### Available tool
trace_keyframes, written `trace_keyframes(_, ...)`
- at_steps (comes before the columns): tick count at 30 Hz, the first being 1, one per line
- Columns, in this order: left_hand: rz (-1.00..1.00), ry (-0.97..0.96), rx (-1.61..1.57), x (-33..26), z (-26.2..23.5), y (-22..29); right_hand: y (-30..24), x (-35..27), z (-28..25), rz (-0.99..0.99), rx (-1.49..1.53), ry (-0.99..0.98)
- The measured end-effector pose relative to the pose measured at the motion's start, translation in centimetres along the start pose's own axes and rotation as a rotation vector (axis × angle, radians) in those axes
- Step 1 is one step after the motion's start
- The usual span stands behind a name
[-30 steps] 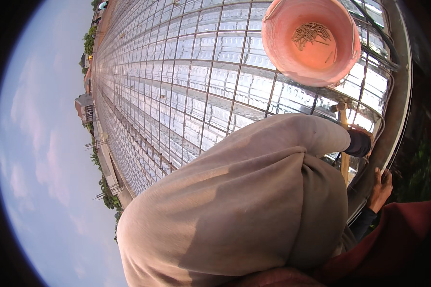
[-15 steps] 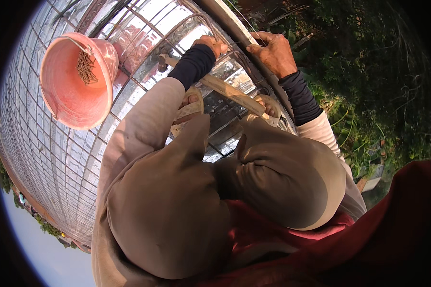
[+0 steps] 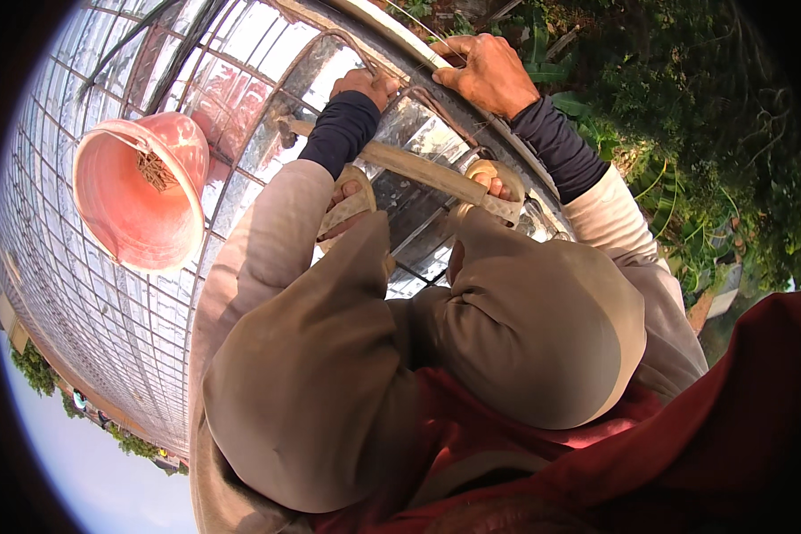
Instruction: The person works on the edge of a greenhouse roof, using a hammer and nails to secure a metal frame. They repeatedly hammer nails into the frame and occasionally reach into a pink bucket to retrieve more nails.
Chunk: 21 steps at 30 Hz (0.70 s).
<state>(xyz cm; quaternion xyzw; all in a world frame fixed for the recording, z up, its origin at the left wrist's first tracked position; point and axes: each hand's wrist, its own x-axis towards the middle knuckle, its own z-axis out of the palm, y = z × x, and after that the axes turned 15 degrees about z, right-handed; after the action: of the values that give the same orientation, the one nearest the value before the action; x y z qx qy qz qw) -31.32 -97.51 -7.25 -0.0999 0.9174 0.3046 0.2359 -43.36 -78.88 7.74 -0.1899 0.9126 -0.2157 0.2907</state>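
Observation:
My left hand (image 3: 365, 86) is closed, its fingers curled down beside a bent steel bar (image 3: 316, 44) near the edge board; whatever is in the fingers is hidden. My right hand (image 3: 494, 76) is at the outer side of the edge board (image 3: 392, 36). Its thumb rests on the rim, and its index finger reaches toward a thin string (image 3: 416, 25), with a gap between the two. A hammer (image 3: 418, 172) with a wooden handle lies across the bars in front of my sandalled feet, its head (image 3: 287, 133) left of my left forearm.
A pink bucket (image 3: 142, 200) holding a bundle of short brown pieces lies tilted on the steel mesh (image 3: 133, 311) at left. Shiny sheeting lies under the mesh. Beyond the edge board, at right, the ground drops to dark greenery (image 3: 676, 116).
Both hands have shifted slightly left in the picture, the right one also higher along the board. The bucket appears lower as the view turned. The hammer still lies at my feet.

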Motion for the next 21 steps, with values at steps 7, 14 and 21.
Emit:
trace_keyframes(7, -0.062, 0.149, -0.388, -2.0, -2.4, 1.1, 0.4, 0.2, 0.7, -0.103, -0.004, 0.098)
trace_keyframes(14, -0.116, 0.202, -0.281, -3.8, -5.7, 3.6, 0.1, 0.1, 1.6, -0.102, 0.005, 0.177)
trace_keyframes(21, -0.186, 0.228, -0.563, -4.2, -5.7, 4.6, -0.1, 0.1, 1.6, -0.099, 0.0, 0.165)
